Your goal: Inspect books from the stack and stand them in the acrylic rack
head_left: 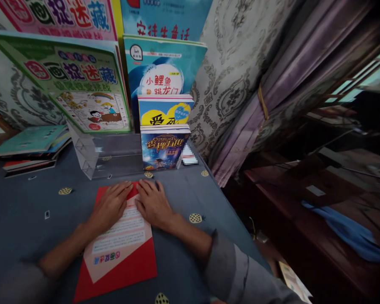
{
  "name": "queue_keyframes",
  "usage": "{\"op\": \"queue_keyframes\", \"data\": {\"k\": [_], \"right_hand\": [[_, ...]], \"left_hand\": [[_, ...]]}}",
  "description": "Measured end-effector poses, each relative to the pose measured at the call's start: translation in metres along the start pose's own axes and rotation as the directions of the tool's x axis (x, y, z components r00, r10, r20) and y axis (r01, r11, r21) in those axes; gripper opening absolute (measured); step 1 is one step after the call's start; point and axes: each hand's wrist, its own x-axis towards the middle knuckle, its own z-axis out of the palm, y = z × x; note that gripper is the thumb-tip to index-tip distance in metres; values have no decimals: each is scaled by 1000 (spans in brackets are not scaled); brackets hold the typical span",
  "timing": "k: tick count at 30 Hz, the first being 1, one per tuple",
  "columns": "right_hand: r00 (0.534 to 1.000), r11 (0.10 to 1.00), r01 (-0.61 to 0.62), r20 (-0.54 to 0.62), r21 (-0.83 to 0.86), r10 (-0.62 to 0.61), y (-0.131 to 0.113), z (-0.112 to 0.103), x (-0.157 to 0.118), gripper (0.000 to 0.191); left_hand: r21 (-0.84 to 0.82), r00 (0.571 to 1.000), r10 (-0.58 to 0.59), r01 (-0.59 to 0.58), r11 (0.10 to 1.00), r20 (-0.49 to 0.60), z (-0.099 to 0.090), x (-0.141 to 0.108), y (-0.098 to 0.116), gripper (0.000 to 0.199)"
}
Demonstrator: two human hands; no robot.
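A red book (139, 264) with a pale printed panel lies on the blue-grey tablecloth, its lettering upside down to me. My left hand (110, 207) rests flat on its upper left part, fingers stretched toward the far edge. On the upper right part lies my right hand (153, 204), fingers spread a little. The fingertips of both hands nearly meet at the book's top edge. Neither hand grips anything.
Behind the book, a clear stand (85, 156) holds upright picture books, including a green one (91, 84) and a small blue one (163, 147). Stacked books (34, 141) lie at the left. The table's edge runs down the right, beside a purple curtain (272, 76).
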Motion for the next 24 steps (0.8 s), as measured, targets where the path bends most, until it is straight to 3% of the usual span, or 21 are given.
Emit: {"op": "queue_keyframes", "data": {"k": [5,13,24], "right_hand": [[999,999,-41,-24,-10,41,6,3,4,47],[1000,994,-10,-7,109,10,26,6,6,48],[999,994,-7,33,110,3,35,11,6,47]], "left_hand": [[-10,1000,10,-10,1000,-24,4,-2,-3,51],[-24,999,18,-17,1000,37,-2,1,1,51],[-158,958,248,-225,961,145,-6,-15,20,48]]}}
